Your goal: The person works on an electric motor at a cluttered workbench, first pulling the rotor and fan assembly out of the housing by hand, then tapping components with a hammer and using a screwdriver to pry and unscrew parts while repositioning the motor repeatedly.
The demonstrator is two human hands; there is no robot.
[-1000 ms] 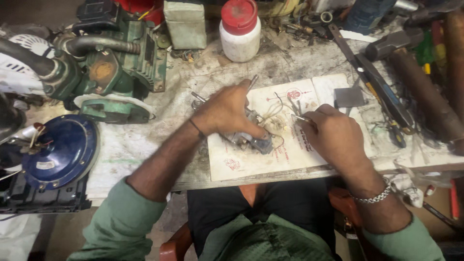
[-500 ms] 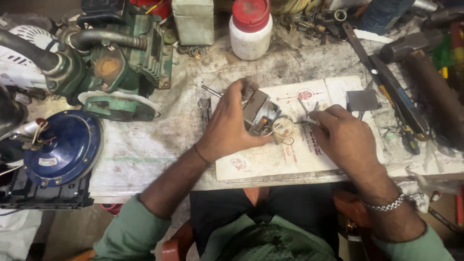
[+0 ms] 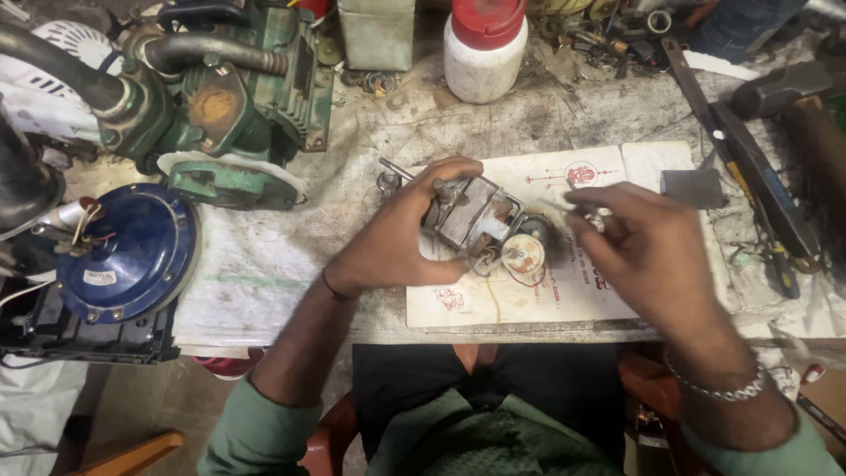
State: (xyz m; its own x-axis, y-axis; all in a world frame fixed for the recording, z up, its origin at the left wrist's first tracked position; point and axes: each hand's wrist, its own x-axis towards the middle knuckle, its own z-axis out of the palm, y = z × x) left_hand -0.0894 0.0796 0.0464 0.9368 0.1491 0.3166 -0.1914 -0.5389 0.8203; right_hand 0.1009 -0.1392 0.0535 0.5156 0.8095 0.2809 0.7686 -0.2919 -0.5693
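Observation:
My left hand (image 3: 401, 231) grips a small electric motor (image 3: 471, 216) with a grey laminated core, a metal shaft sticking out to the upper left and thin wires hanging off it. The motor is tilted up on a white printed sheet (image 3: 546, 291) at the bench's front edge. A round cream-coloured part (image 3: 523, 254) sits at the motor's lower right end. My right hand (image 3: 648, 251) hovers just right of the motor with fingers pinched on a small thin metal tool (image 3: 573, 209), its tip pointing toward the motor.
A green engine block (image 3: 233, 106) and a blue round cover (image 3: 123, 251) stand at left. A white jar with a red lid (image 3: 485, 48) is at the back. Hammers, pliers and other tools (image 3: 758, 176) lie along the right. A small grey block (image 3: 692, 187) rests beside the sheet.
My left hand has lifted and turned the motor upright from lying flat on the sheet. My right hand has drawn back slightly to the right with the thin tool.

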